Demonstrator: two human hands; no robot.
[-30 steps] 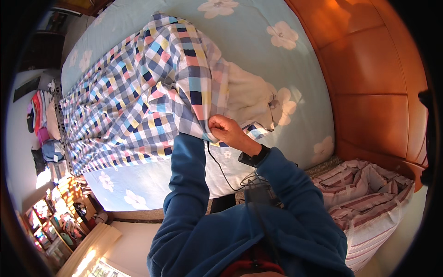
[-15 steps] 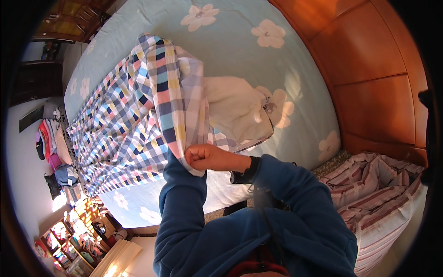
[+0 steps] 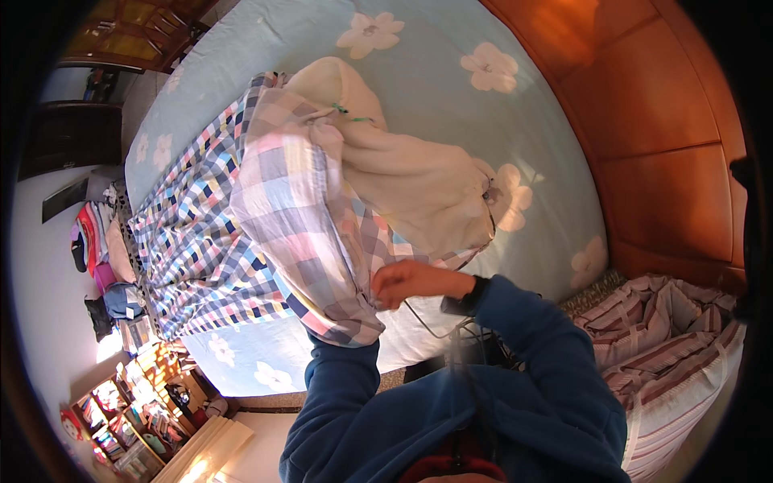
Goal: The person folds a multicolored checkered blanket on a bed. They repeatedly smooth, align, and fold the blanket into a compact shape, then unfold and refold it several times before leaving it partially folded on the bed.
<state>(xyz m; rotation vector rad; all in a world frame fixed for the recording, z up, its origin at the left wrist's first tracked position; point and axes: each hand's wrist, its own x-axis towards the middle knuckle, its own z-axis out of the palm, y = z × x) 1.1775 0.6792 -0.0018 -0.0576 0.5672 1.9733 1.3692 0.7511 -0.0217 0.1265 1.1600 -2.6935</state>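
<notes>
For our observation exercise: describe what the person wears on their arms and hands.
Both arms are in dark blue long sleeves. The right hand is bare, with a black wristband at the cuff. The left hand is hidden under the cloth.

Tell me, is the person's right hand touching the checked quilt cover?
Touching. The head view shows the right hand gripping the edge of the checked quilt cover, with no gap between them.
</notes>
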